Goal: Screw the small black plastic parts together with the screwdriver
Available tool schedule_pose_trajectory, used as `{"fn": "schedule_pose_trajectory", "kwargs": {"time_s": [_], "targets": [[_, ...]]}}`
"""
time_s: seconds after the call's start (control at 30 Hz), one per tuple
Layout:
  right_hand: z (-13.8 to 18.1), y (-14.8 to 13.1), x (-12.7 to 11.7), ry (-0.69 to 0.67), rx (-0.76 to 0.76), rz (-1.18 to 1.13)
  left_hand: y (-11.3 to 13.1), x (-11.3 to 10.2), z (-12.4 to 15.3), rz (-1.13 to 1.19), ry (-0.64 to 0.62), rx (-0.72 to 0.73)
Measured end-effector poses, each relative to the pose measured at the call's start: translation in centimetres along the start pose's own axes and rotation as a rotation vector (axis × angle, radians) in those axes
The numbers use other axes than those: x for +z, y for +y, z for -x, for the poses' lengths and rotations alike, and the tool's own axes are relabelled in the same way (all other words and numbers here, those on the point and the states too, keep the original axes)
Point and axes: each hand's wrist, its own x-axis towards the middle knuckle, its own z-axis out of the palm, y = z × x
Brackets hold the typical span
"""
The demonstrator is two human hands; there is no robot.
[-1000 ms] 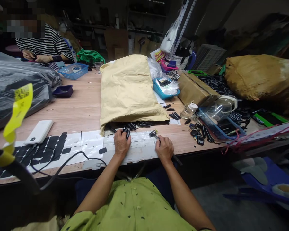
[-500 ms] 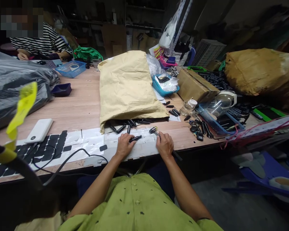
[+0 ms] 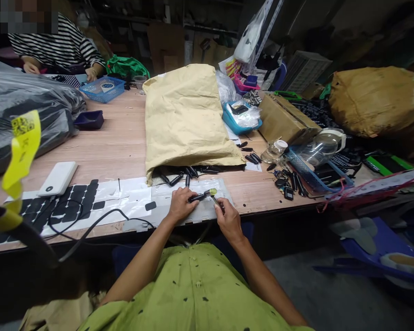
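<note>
Both hands (image 3: 180,207) (image 3: 228,220) grip part (image 3: 196,198), mallet (image 3: 212,192).

A sack (image 3: 188,119) lies mid-bench (image 3: 117,147). Loose parts (image 3: 189,173) lie at its near mouth. Just before them, the left hand (image 3: 180,205) has one part (image 3: 196,198) in its grip and the right hand (image 3: 227,219) a tool (image 3: 213,193). Left of the sack lies a power bank (image 3: 58,178); right, a carton (image 3: 283,122); behind-left, a basket (image 3: 102,88).

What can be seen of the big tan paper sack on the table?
The tan paper sack is large, creased and matte, like kraft paper. It lies lengthwise on the wooden table and looks filled, its open mouth toward the person. From under that mouth edge spill small black pieces. A blue tray sits close beside its right edge. The left hand is near the mouth, not touching it.
</note>
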Motion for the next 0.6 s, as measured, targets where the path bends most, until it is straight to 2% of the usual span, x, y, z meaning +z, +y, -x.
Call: {"fn": "schedule_pose_trajectory", "kwargs": {"time_s": [0.3,0.47,0.6], "targets": [[0.4,-0.9,0.3,0.074,-0.134,0.006,0.1,0.1,0.0,-0.001,-0.009,-0.003],[0.0,-1.2,0.3,0.027,-0.131,0.076,0.2,0.5,0.0,-0.003,0.039,-0.004],[-0.1,-1.8,0.1,0.045,-0.171,0.071,0.5,0.4,-0.1,0.001,0.022,-0.010]]}}
